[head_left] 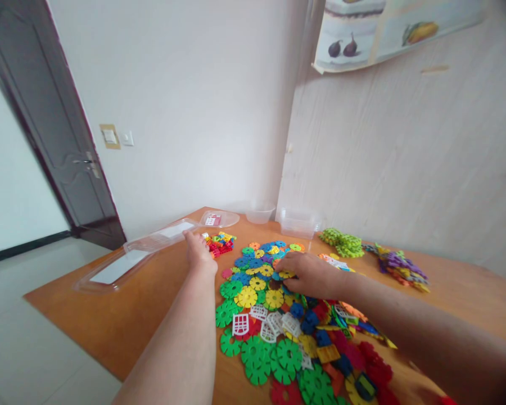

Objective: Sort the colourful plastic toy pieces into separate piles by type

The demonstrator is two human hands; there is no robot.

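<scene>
Orange table point(130, 315), left hand point(199, 253) outstretched, right hand point(310, 274) palm-down on discs point(248, 296) — neither grip readable.

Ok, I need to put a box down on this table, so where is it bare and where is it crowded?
Bare table lies at the near left, between the clear tray and the left hand with its forearm, and at the far right, past the purple stack. Crowded in the middle: the disc pile under the right hand.
</scene>
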